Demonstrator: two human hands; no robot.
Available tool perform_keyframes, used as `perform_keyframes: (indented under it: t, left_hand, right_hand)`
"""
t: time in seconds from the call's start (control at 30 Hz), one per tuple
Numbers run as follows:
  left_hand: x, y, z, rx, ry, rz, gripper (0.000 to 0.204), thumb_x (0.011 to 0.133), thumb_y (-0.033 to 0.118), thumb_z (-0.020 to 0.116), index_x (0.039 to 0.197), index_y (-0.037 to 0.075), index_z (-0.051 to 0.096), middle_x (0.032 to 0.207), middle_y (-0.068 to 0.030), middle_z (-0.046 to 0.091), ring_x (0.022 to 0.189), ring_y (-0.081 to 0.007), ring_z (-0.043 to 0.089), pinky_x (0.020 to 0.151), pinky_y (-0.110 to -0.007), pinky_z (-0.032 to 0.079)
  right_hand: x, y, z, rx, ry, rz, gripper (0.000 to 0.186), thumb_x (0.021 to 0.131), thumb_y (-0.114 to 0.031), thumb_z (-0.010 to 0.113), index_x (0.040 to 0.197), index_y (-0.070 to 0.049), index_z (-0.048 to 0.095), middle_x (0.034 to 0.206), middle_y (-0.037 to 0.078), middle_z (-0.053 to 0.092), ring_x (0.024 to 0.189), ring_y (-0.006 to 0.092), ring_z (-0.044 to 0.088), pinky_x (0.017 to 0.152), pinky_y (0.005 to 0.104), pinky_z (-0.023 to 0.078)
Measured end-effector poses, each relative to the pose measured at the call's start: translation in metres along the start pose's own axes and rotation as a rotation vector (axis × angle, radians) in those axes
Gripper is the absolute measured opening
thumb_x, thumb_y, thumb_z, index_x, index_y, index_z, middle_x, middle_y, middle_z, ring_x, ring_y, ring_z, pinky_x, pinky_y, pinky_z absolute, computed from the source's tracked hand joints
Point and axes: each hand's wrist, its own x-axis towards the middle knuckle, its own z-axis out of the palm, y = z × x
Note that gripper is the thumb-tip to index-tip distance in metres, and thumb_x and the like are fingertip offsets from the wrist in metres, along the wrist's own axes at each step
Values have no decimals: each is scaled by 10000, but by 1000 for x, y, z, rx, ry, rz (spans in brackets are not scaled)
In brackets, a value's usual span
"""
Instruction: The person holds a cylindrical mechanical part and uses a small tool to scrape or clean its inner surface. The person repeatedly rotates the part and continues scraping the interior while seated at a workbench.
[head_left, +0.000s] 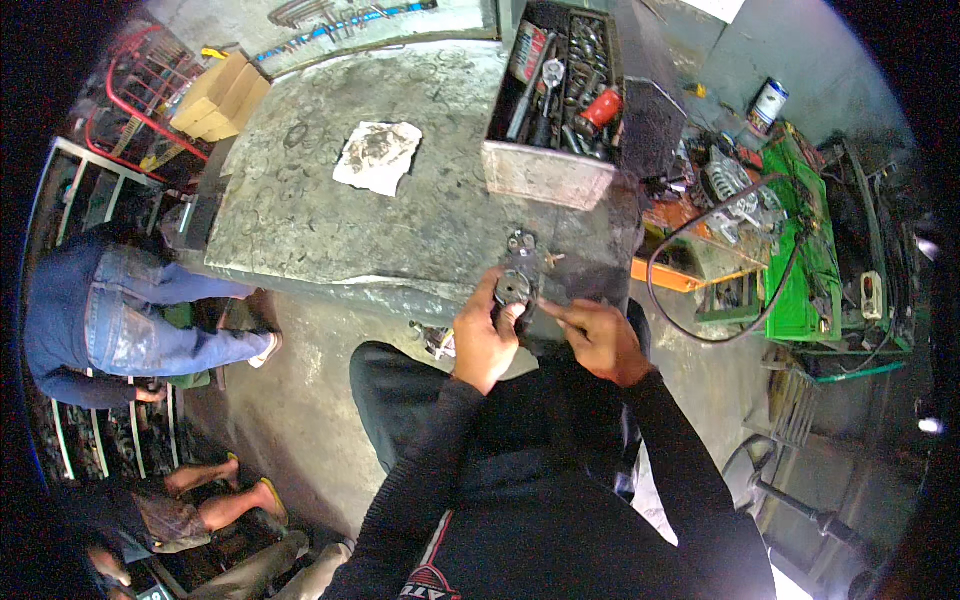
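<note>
Grey metal shows on the round part that is held in the left hand, between the thumb and the bent fingers, which are closed around its side. It lies at the fingertip end of this hand, near the front edge of the workbench. To its right is the right hand, half curled, with the forefinger stretched toward the part; whether it touches the part or holds something small, I cannot tell.

Just beyond the left hand, some small metal pieces lie on the bench. Its top is grey, stained and marked with rings. Farther ahead of both hands stands an open toolbox, filled with tools, and to its left lies a dirty white sheet. Well to the right of the right hand is a green metal case, with a black cable curving before it. Far left of the hands, a person in jeans bends over, above the concrete floor.
</note>
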Motion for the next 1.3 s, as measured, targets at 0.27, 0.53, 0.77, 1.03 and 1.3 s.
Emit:
perform_keyframes:
  t: [0.27,0.53,0.77,1.03,1.3]
  left_hand:
    - [0,-10,5,-55,38,43,548,891,18,743,1414,41,581,1107,-249,741,1053,-414,742,871,-434,579]
    - [2,-5,10,-6,67,94,484,914,10,720,1379,62,597,1051,-224,744,988,-342,762,836,-413,581]
    - [4,-13,7,-94,23,31,515,902,42,746,1393,72,592,1119,-247,730,1051,-447,719,880,-454,569]
    - [1,-10,7,-107,34,37,525,900,39,738,1400,68,583,1111,-253,725,1043,-431,729,871,-445,574]
    - [0,-15,2,-77,-33,-24,523,942,-4,725,1437,16,559,1239,-187,722,1114,-224,729,975,-363,585]
  right_hand:
    - [6,4,-8,-31,32,-97,526,906,-15,608,1388,-200,707,816,181,587,758,375,636,714,457,505]
    - [2,5,-13,-24,9,-49,534,901,-10,619,1390,-210,698,872,187,624,789,404,648,740,486,530]
    - [18,10,-4,-72,42,-140,524,902,-34,640,1390,-215,696,899,192,646,835,413,678,754,495,543]
    - [5,2,-3,-56,11,-69,516,886,-25,644,1370,-194,699,974,186,683,880,410,688,769,500,558]
    - [10,-9,-3,-82,32,-86,513,897,-24,629,1375,-198,700,977,198,680,873,429,691,764,518,560]
